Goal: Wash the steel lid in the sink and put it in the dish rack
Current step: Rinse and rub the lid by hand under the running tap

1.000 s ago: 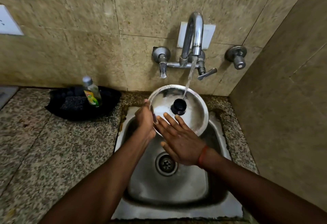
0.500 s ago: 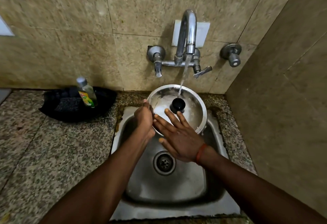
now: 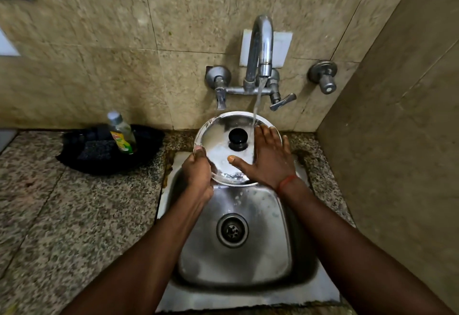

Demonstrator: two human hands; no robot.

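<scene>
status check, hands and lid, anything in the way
Left hand grips steel lid by its left rim. Right hand flat on the lid's right side, under running tap water. Lid held over the sink; dish rack not in view.

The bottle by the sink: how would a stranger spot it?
Start at the steel sink and look left along the speckled counter to the black tray against the wall. The bottle stands in it: the only clear, pale thing there, with a yellow-green label.
</scene>
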